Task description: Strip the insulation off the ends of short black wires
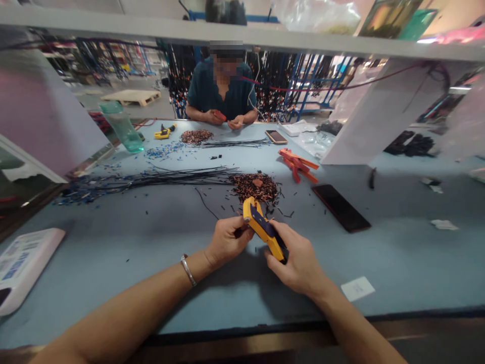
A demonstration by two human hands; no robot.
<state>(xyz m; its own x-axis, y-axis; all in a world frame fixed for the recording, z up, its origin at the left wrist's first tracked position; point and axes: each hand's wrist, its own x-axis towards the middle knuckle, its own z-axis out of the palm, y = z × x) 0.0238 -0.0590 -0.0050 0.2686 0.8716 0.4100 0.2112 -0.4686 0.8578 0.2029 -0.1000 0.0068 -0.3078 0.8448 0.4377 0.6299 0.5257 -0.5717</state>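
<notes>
My right hand (299, 255) is wrapped round the handles of a yellow and dark blue wire stripper (262, 222), tilted with its head up and to the left. Beside the tool's head, my left hand (229, 237) pinches with thumb and fingers; what lies between them is too small to make out. Just beyond the tool sits a pile of short black pieces with copper-coloured ends (254, 188). A bundle of long thin black wires (182, 177) stretches left from the pile, its far-left ends among blue bits.
A black phone (341, 207) and red-orange pliers (297, 164) lie to the right. A white card (357, 288) rests near the front edge, a white device (28, 265) at left. Across the table sits a person (223, 93); a green bottle (121, 126) stands at back left. A shelf (151, 28) spans overhead.
</notes>
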